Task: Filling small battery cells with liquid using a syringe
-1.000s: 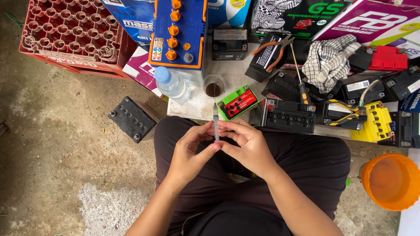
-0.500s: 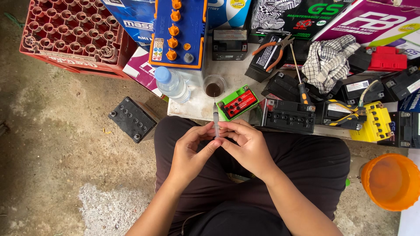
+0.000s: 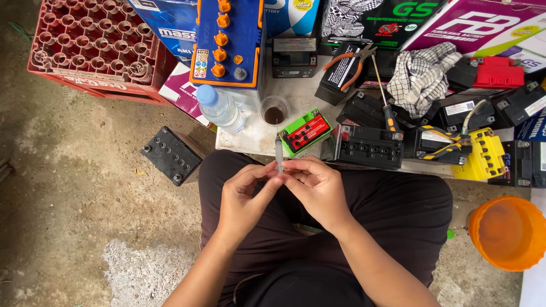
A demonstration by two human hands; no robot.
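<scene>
- Head view, centre of frame: the left hand (image 3: pixel 242 199) and right hand (image 3: pixel 318 187) meet above the lap, fingers closed in a pinch on a slim syringe (image 3: pixel 278 152) that stands upright, needle toward the top.
- Just above its tip sit a small cup of dark liquid (image 3: pixel 274 110) and a green battery (image 3: pixel 305 132).
- Risk, as I judge it: a slipping pinch could tilt the needle into a finger, or drip liquid on the dark trousers (image 3: pixel 398 204).

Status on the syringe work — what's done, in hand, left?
Done: small cup already holds dark liquid; green and red battery sits beside it. In hand: both hands, left hand and right hand, hold the syringe upright above the lap. Left: syringe hasn't touched cup or battery; its fill level is unclear.
</scene>
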